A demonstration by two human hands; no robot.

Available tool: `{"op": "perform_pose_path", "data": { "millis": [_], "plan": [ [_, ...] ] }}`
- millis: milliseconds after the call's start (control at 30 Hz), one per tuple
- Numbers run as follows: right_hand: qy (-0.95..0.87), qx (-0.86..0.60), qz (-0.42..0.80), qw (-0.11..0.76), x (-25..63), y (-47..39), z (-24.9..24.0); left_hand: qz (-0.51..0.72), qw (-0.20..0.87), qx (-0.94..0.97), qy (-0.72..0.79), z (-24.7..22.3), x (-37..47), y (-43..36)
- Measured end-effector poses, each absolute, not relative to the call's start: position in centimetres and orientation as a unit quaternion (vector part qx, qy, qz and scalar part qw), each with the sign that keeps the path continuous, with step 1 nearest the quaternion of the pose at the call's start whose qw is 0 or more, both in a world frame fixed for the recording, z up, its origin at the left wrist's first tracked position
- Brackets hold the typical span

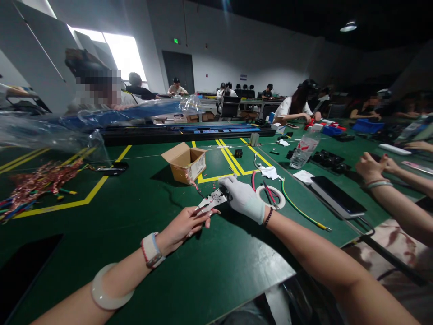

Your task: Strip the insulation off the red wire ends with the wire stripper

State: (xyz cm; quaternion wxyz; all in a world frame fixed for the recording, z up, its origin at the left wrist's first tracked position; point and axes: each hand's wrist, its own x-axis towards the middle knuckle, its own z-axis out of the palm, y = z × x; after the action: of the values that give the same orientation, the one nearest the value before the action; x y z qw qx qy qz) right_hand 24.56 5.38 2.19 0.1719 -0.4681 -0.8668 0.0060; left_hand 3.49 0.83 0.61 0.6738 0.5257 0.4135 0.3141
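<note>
My left hand (pixel 184 225), bare, with a watch and a pale bangle, has its fingers closed on a thin wire, mostly hidden, right at the nose of a pair of wire strippers (pixel 212 200). Beyond the jaws, frayed copper strands (pixel 192 179) of the wire stick out towards an open cardboard box (pixel 188 169). My right hand (pixel 244 197), in a white glove, is wrapped round the strippers' handles, which it largely hides. Just right of it lies a white tape roll (pixel 280 198) with a red-handled tool (pixel 269 193) across it.
A heap of copper-ended wires (pixel 40 187) lies at left. A green-yellow cable (pixel 299 208), a plastic bottle (pixel 304 151) and a black phone-like slab (pixel 338 196) are at right. A co-worker's hands (pixel 374 169) are close on that side. Plastic-wrapped lengths (pixel 135 113) cross the back left.
</note>
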Motion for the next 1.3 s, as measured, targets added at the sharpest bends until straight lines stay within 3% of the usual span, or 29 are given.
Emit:
{"op": "perform_pose_path", "data": {
  "millis": [200,633,967,1300],
  "plan": [
    [-0.862,-0.466,0.016,0.198,24.4,5.5,1.2,0.358,0.682,0.494,0.404,0.6,3.7,0.7],
    [-0.845,-0.519,-0.079,0.098,23.9,4.6,3.5,0.373,0.692,0.46,0.413,0.6,3.8,0.5],
    [-0.87,-0.46,0.003,0.174,24.2,5.0,2.2,0.382,0.706,0.444,0.398,0.5,3.7,0.4],
    [-0.852,-0.509,-0.068,0.097,23.9,4.4,3.7,0.38,0.712,0.43,0.405,-0.1,3.6,0.8]
  ]
}}
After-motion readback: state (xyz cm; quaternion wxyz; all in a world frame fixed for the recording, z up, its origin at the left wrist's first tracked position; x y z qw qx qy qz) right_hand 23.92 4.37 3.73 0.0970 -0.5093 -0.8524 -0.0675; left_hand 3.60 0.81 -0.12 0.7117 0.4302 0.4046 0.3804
